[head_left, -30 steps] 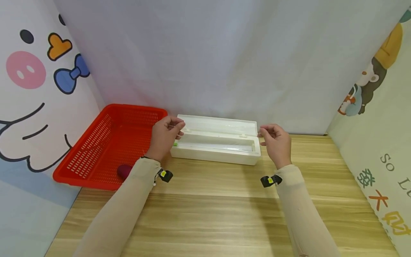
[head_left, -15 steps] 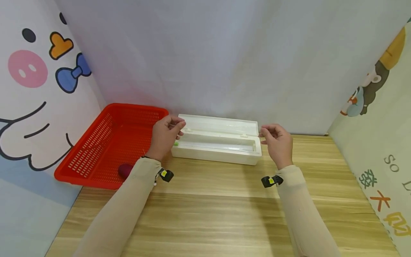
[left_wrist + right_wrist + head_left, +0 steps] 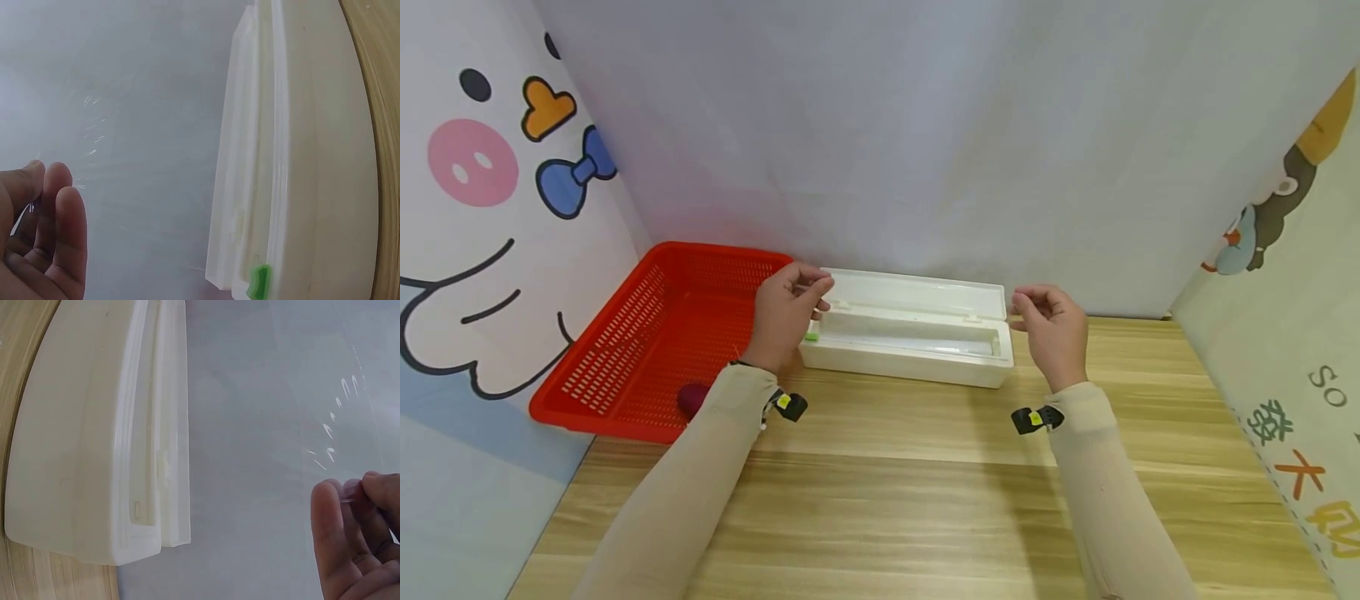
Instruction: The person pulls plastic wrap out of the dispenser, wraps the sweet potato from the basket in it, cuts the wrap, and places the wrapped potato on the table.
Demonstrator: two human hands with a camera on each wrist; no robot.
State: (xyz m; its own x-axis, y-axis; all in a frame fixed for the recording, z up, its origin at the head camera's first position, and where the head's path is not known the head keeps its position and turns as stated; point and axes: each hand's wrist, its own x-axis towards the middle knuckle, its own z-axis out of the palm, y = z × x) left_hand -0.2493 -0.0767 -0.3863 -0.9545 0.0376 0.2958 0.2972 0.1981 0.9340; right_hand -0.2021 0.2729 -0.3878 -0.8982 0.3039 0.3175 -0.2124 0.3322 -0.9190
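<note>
A white cling film dispenser [image 3: 910, 367] stands on the table near the back curtain, its lid [image 3: 925, 293] raised. A green slider [image 3: 258, 282] sits at the left end of its edge. My left hand [image 3: 782, 317] is raised at the dispenser's left end, thumb and forefinger pinching clear cling film [image 3: 94, 134]. At the right end, my right hand [image 3: 1054, 333] pinches the film's other side between thumb and fingertips. Between the hands the film is almost invisible; only glints and fine creases show near the fingers in both wrist views.
A red perforated plastic basket [image 3: 606, 333] stands at the left, partly behind the left arm. A dark purple rounded thing [image 3: 691, 400] lies in it, partly hidden by the sleeve. A pale curtain [image 3: 910, 133] hangs behind the wooden table [image 3: 887, 492], with printed cloths at both sides.
The view has shifted slightly, so the surroundings appear a little further right. Both hands keep their pinch on the cling film and stay almost still beside the dispenser.
</note>
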